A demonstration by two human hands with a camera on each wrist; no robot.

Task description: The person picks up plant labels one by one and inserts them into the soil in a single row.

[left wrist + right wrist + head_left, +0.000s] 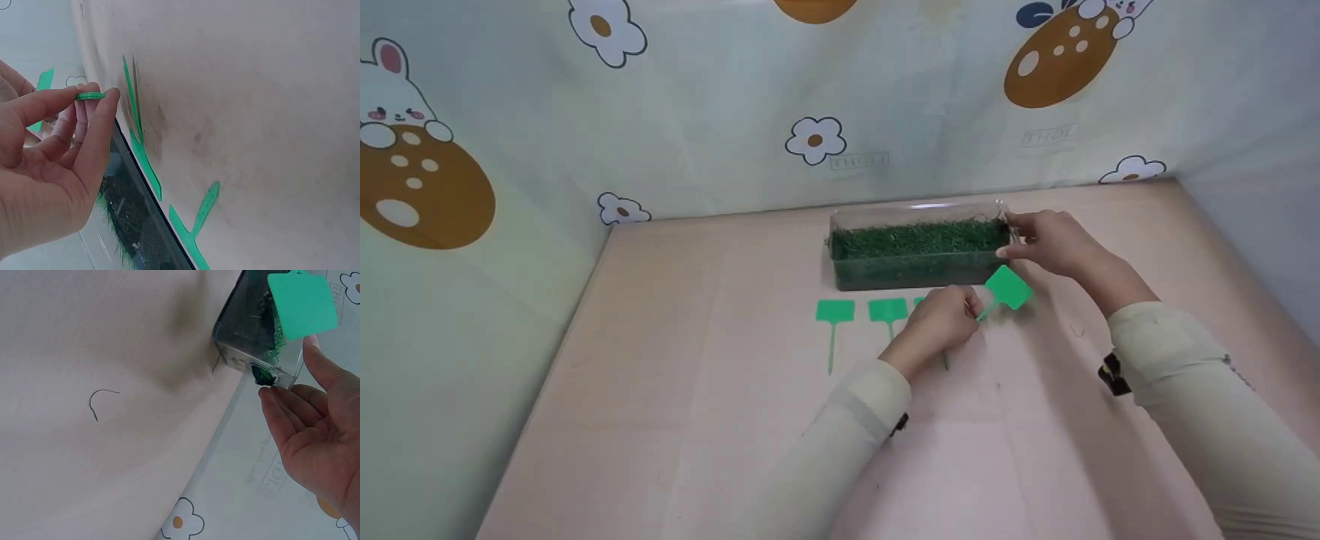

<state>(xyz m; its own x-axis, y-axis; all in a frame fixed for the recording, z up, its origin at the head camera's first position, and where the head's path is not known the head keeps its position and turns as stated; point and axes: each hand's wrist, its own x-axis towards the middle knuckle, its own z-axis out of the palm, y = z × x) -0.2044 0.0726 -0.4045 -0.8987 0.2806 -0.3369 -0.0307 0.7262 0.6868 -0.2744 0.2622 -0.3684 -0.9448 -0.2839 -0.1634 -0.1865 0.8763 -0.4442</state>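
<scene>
My left hand (936,324) pinches the stem of a green plant label (1009,288) between thumb and fingertips; its square head tilts up to the right, just in front of the box. In the left wrist view the stem (90,96) shows between the fingertips. A clear plastic box (919,271) filled with green grass (922,238) stands on the table. My right hand (1059,244) grips its right end, thumb at the front corner and fingers on the end wall, as the right wrist view also shows.
Two more green labels lie in front of the box, one at left (835,310) and one beside it (888,308). A third is mostly hidden under my left hand, its stem tip (946,363) showing. A patterned cloth wall (720,150) rises behind the table (660,360).
</scene>
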